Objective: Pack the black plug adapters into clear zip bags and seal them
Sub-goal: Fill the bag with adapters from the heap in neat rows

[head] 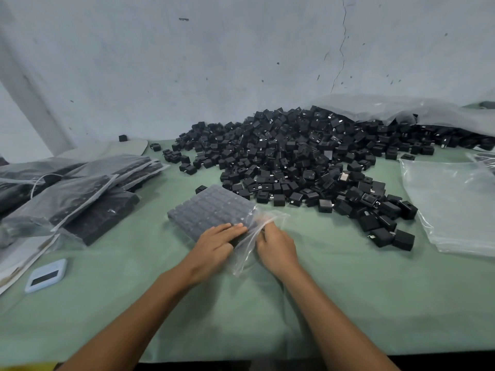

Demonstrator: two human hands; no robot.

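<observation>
A clear zip bag packed with rows of black plug adapters lies flat on the green table, its mouth end toward me. My left hand presses flat on the bag's near corner with straight fingers. My right hand pinches the loose open end of the bag, which crumples between the two hands. A big heap of loose black adapters spreads behind and to the right.
Filled bags are stacked at the left. Empty clear bags lie at the right, and a large plastic sheet covers the heap's back. A pale blue device sits near the left front on the green table.
</observation>
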